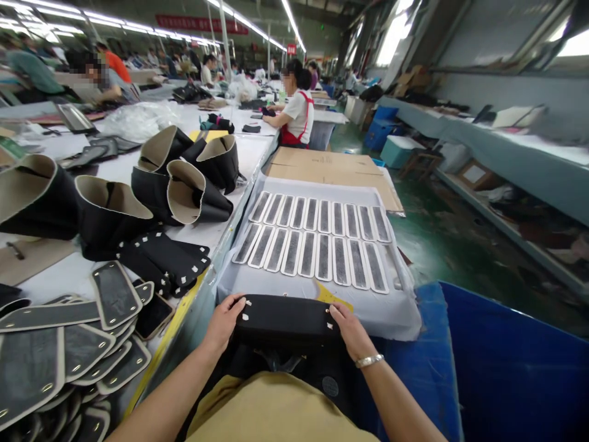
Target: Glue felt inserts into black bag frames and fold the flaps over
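Note:
A black strap-like piece (286, 316) with small white tabs at its ends is stretched level in front of my body. My left hand (226, 319) pinches its left end, thumb on top, and my right hand (350, 331) grips the right end; the fingers beneath are partly hidden. Just beyond it, two rows of grey panels with pale borders (307, 252) lie on a white-covered surface (267, 293). A yellow piece (338, 297) shows behind the black one. On the left table, black pieces with white tabs (168, 261) lie near rolled black parts (108, 212).
Bordered panels with eyelets (83, 350) are heaped on the left table, beside a phone-like object (154, 316). Flat cardboard (326, 169) lies past the panel rows. A large blue bin (515, 368) stands at the right. A person in a red apron (299, 116) works farther along the table.

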{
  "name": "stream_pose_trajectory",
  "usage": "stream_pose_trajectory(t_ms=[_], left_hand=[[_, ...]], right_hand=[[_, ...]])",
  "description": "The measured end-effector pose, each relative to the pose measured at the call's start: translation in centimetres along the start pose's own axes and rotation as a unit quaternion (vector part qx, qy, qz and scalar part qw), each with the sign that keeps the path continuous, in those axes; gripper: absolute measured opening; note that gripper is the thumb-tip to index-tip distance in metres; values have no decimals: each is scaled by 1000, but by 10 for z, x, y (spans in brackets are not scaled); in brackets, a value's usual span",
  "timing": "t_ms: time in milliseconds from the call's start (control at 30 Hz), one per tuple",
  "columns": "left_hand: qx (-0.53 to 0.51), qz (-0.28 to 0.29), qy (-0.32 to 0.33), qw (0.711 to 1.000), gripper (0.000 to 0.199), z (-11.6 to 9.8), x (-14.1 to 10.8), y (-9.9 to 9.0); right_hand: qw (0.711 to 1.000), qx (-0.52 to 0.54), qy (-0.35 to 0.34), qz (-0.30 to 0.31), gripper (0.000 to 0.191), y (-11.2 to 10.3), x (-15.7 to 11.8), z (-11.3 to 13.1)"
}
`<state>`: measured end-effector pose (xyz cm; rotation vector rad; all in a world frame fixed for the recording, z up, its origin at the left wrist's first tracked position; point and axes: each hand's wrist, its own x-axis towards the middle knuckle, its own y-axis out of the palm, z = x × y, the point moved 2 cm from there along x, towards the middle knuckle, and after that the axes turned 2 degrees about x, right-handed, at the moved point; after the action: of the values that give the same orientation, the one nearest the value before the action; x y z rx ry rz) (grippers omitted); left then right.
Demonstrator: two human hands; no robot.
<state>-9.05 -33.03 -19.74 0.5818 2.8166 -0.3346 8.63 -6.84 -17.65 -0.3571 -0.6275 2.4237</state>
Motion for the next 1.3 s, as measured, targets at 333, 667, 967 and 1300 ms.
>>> stream_pose_trajectory(t_ms=[333,667,967,1300], left_hand=[[439,92,444,775,36,-48,-50,53],[502,99,423,748,56,-47,-37,7],[505,150,243,815,64,-57,-8,28],[521,260,199,788,78,-64,20,29]], right_hand=[[870,-346,-348,40,38,64,-39,70],[854,-409,-320,18,62,16,-44,53],[895,-386,-184,129,65,30,-5,75],[873,-392,-145,253,71,33,26,69]])
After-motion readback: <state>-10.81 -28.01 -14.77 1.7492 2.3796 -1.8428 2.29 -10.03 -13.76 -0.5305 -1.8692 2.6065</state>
